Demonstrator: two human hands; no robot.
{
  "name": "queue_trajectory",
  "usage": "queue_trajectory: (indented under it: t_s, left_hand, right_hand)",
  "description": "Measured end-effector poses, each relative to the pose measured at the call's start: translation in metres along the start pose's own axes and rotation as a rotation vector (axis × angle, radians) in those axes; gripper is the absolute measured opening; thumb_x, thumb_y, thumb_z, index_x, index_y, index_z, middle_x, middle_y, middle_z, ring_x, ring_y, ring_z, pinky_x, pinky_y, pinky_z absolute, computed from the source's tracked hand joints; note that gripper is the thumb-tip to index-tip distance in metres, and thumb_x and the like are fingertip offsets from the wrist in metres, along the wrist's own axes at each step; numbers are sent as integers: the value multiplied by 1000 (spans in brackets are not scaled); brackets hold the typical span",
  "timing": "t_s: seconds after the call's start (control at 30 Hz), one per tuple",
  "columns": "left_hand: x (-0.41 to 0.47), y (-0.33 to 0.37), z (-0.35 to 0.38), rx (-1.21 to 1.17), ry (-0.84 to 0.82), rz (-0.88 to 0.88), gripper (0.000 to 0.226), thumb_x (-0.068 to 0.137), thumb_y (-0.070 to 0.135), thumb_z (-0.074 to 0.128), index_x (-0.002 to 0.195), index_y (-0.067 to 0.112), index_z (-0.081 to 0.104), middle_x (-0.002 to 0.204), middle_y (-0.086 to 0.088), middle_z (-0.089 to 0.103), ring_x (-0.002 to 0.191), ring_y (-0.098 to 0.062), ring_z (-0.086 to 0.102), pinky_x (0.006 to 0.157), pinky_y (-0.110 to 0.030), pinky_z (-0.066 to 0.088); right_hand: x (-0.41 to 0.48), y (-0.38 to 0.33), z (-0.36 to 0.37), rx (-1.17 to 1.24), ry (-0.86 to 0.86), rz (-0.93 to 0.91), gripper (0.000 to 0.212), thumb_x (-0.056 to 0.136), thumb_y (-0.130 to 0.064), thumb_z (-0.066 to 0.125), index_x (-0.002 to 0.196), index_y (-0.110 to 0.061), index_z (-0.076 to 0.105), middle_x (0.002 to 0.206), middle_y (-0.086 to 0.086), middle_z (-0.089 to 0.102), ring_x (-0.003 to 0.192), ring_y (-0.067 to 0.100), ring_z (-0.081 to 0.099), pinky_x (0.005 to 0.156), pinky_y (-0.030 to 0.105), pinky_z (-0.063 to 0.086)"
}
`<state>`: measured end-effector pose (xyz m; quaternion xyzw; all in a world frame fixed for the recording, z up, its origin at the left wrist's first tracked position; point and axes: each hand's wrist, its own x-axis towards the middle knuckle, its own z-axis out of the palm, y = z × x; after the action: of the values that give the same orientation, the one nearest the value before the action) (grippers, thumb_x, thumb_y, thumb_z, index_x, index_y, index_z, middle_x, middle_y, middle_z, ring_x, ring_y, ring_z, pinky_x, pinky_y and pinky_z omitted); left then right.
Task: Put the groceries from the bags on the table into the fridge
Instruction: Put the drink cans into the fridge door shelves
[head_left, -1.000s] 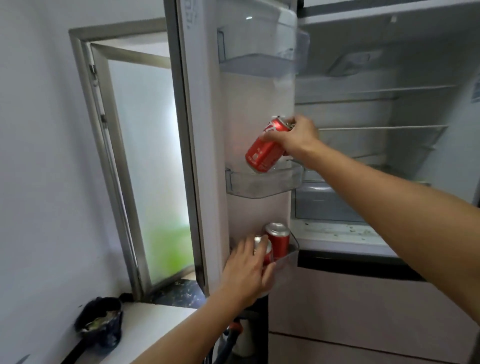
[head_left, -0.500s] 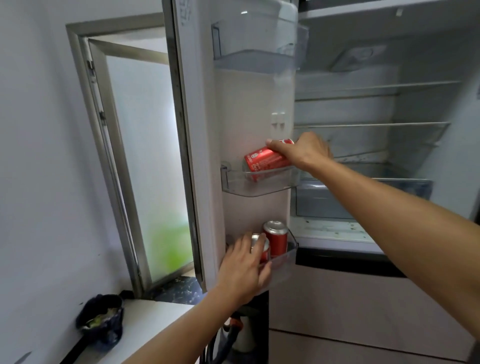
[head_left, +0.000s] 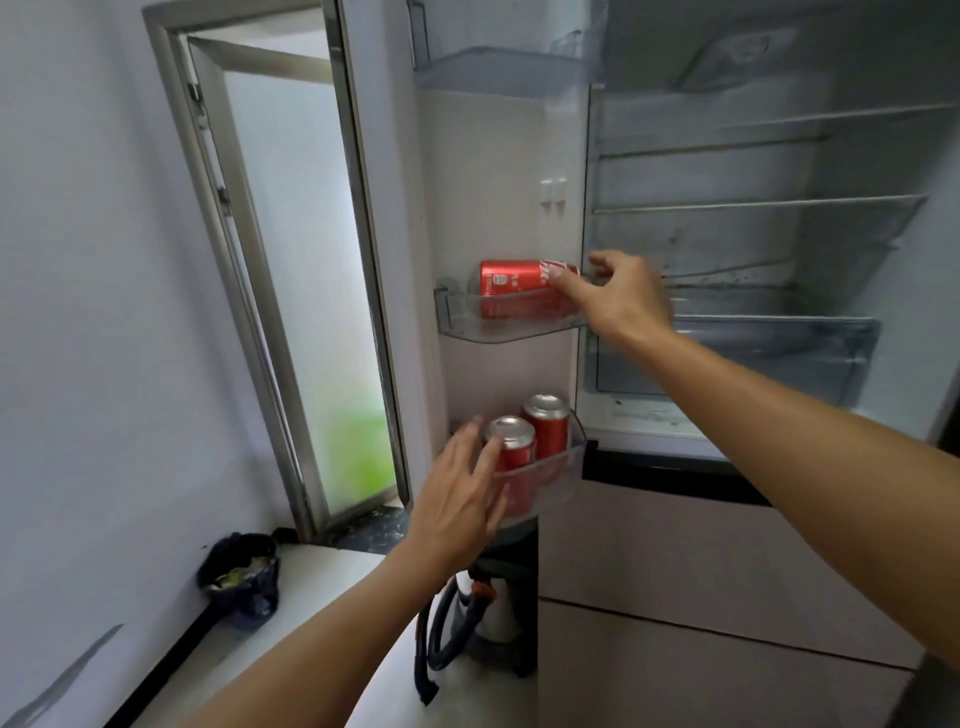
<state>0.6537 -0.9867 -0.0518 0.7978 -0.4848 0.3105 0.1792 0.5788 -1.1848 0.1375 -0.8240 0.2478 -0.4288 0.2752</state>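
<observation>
A red soda can (head_left: 511, 288) lies on its side in the middle bin (head_left: 467, 327) of the open fridge door (head_left: 493, 182). My right hand (head_left: 623, 296) is at the can's right end; the thumb touches it and the fingers hang loosely curled beside it. Two more red cans stand upright in the lower door bin (head_left: 563, 467), one nearer (head_left: 514, 441) and one behind (head_left: 548, 421). My left hand (head_left: 457, 504) has straight, spread fingers, with fingertips against the nearer can.
The fridge body stands open on the right with bare glass shelves (head_left: 753, 202) and a clear drawer (head_left: 779, 343). Left of the door is a frosted window (head_left: 291, 260). Below, a white counter (head_left: 322, 597) carries a dark bag (head_left: 241, 577); a dark hose (head_left: 447, 639) hangs by the fridge.
My right hand lowered the tilted can into the middle door bin, laid it flat and loosened its grip. My left hand's fingers straightened off the lower can.
</observation>
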Motion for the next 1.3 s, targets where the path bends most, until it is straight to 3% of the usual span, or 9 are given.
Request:
queue_trajectory:
  t_s: [0.1,0.2,0.3,0.47,0.6,0.7,0.87,1.0,1.3]
  left_hand:
    - [-14,-3,-14,23,12,32,43,84,30,57,121,9,53,129,-17,54,113,-31,53,93,-39,48]
    - [-35,-9,-31,86,-33,15,25,83,31,44,91,14,60,91,-5,61,79,-24,58,62,-32,47]
    - [-75,-20,-53,128,-113,-32,27,81,32,40,81,15,61,72,0,59,63,-22,59,47,-29,39]
    - [-181,-51,-117,185,-236,-182,11,82,29,58,78,19,59,72,1,62,66,-24,62,48,-32,42]
    - [-290,-70,-200,204,-359,-357,19,91,30,48,85,15,57,82,-1,61,76,-24,61,58,-32,42]
    - [-375,-82,-262,248,-428,-502,19,93,31,44,88,16,54,85,-1,60,78,-23,59,61,-31,41]
    - [-507,-102,-359,360,-517,-730,20,92,31,42,86,17,53,85,0,60,75,-22,59,60,-31,42]
    - [-585,-124,-422,430,-474,-890,19,94,32,41,88,20,54,85,2,59,75,-19,59,63,-33,48]
    - [-718,-206,-504,525,-428,-1181,18,93,33,42,93,22,56,89,4,60,81,-19,61,67,-35,50]
  right_hand:
    - [-22,2,-2,-11,110,-52,58,82,-63,59,124,-22,60,123,2,60,108,21,58,84,35,46]
    - [-52,-11,-3,-54,206,-180,35,86,-48,58,110,-23,64,110,1,59,99,21,59,77,34,46]
    - [-94,-34,7,-89,91,-317,22,88,-39,58,100,-22,65,98,-5,63,86,16,61,71,31,46]
    - [-195,-79,55,-242,-296,-457,27,89,-41,56,107,-22,64,101,-4,67,90,20,63,79,37,50]
    - [-301,-120,106,-284,-511,-548,33,90,-45,53,115,-25,62,109,-5,64,97,23,62,77,34,45]
    - [-386,-158,144,-261,-642,-618,29,90,-43,52,107,-22,62,106,0,63,95,28,61,72,33,42]
    - [-516,-243,195,-142,-807,-789,27,89,-43,54,106,-23,62,108,0,62,97,26,61,73,31,41]
    - [-593,-317,229,-70,-866,-937,34,93,-44,51,118,-24,61,117,-3,62,103,21,61,73,29,36]
    - [-712,-456,345,51,-1041,-1159,33,92,-44,49,118,-26,60,114,-5,62,96,18,61,77,30,48]
